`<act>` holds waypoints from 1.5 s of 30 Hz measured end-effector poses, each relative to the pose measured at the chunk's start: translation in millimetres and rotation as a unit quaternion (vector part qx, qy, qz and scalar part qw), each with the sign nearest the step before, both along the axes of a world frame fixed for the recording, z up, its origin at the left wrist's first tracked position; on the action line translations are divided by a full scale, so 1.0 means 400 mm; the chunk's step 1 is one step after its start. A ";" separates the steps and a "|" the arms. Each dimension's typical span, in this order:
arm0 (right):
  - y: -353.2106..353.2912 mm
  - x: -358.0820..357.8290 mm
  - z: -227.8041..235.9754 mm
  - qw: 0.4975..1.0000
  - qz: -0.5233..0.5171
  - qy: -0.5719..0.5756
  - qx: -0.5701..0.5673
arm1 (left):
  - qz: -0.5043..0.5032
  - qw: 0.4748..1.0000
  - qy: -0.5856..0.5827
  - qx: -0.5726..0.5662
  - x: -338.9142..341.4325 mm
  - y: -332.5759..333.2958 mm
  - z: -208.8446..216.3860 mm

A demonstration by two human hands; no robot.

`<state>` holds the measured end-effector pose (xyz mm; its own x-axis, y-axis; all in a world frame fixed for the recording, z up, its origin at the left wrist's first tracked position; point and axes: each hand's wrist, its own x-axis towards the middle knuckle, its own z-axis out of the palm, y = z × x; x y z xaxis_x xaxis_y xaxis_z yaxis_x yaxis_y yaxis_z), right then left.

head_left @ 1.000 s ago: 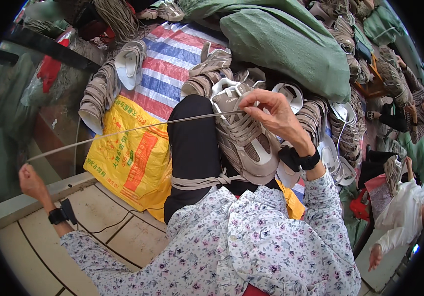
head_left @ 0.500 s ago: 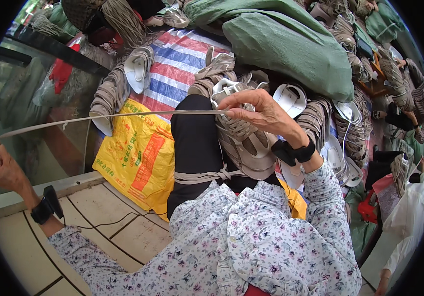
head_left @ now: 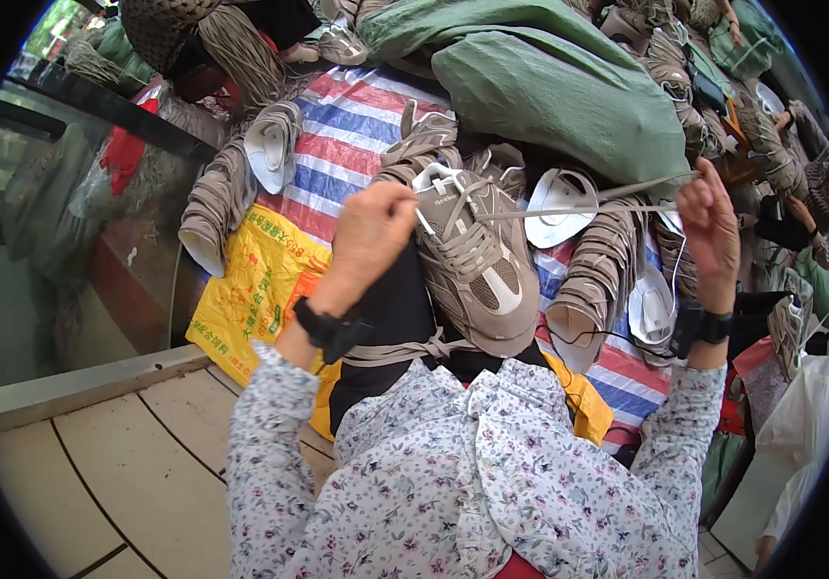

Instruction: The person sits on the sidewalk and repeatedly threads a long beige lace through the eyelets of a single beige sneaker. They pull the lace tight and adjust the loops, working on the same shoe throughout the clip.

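A grey-beige sneaker (head_left: pixel 477 261) rests on my lap, toe toward me, its flat laces threaded across the front. From its upper eyelets a flat grey lace (head_left: pixel 579 212) stretches out to the right. My right hand (head_left: pixel 709 227), raised at that side, has its fingers closed on the lace. Close by the sneaker's left collar is my left hand (head_left: pixel 373 236). Its fingers are curled inward, and what they grip, if anything, is hidden. Another lace-like grey cord (head_left: pixel 405 348) is tied around my dark-trousered legs below the sneaker.
Stacked grey-beige shoe uppers (head_left: pixel 600 275) lie right of my legs, with more uppers (head_left: pixel 217 198) at the left. A yellow printed sack (head_left: pixel 255 289) covers the floor beside a glass panel (head_left: pixel 96 261). Beyond are a striped sheet (head_left: pixel 332 150) and a large green sack (head_left: pixel 559 96).
My left hand has come from the far left to the sneaker's collar. My right hand has swung from above the sneaker out to the right, and the lace now runs that way.
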<state>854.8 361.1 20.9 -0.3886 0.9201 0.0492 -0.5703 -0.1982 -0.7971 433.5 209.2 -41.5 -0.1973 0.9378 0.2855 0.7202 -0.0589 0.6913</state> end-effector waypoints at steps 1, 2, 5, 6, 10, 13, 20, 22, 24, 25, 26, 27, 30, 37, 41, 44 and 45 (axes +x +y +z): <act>0.012 0.066 -0.011 0.999 -0.029 0.016 -0.012 | -0.028 0.998 -0.003 -0.048 0.039 0.002 0.012; 0.018 0.127 -0.019 0.998 -0.049 0.031 -0.029 | -0.031 0.998 0.008 -0.052 0.068 0.003 0.020; 0.040 0.299 -0.059 0.990 -0.095 0.071 -0.075 | -0.031 0.999 0.028 -0.031 0.105 0.010 0.016; 0.045 0.358 -0.074 0.987 -0.110 0.076 -0.085 | -0.033 0.999 0.031 -0.019 0.111 0.014 0.010; 0.067 0.534 -0.135 0.976 -0.177 0.048 -0.114 | -0.033 0.998 0.050 -0.022 0.129 0.027 -0.013; 0.075 0.639 -0.155 0.973 -0.199 0.002 -0.112 | -0.031 0.996 -0.035 -0.070 0.129 0.036 -0.011; 0.111 0.678 -0.146 0.958 -0.229 -0.171 -0.039 | -0.019 0.860 -0.478 -0.177 0.065 0.030 0.047; 0.109 0.499 -0.132 0.933 -0.232 -0.270 -0.046 | -0.013 0.854 -0.511 -0.103 0.008 0.016 0.072; 0.074 0.319 -0.117 0.917 -0.187 -0.351 -0.005 | 0.003 0.846 -0.532 -0.030 -0.049 0.002 0.098; 0.054 0.229 -0.116 0.914 -0.133 -0.380 0.039 | 0.020 0.838 -0.545 0.008 -0.081 -0.010 0.108; 0.020 0.114 -0.099 0.912 -0.089 -0.398 0.051 | 0.033 0.833 -0.551 0.031 -0.117 -0.024 0.119; -0.015 -0.001 -0.086 0.908 -0.043 -0.411 0.062 | 0.048 0.829 -0.554 0.055 -0.150 -0.043 0.133; -0.104 -0.245 -0.078 0.902 0.039 -0.422 0.088 | 0.118 0.819 -0.547 0.128 -0.234 -0.114 0.151; -0.173 -0.470 -0.125 0.853 0.104 -0.429 0.278 | 0.241 0.779 -0.548 0.189 -0.349 -0.312 0.076; -0.183 -0.501 -0.110 0.781 0.076 -0.494 0.374 | 0.280 0.756 -0.563 0.184 -0.359 -0.387 0.007; -0.194 -0.511 -0.111 0.722 0.066 -0.532 0.438 | 0.303 0.740 -0.574 0.179 -0.350 -0.409 -0.036; -0.195 -0.515 -0.111 0.710 0.065 -0.539 0.449 | 0.306 0.733 -0.580 0.180 -0.344 -0.411 -0.046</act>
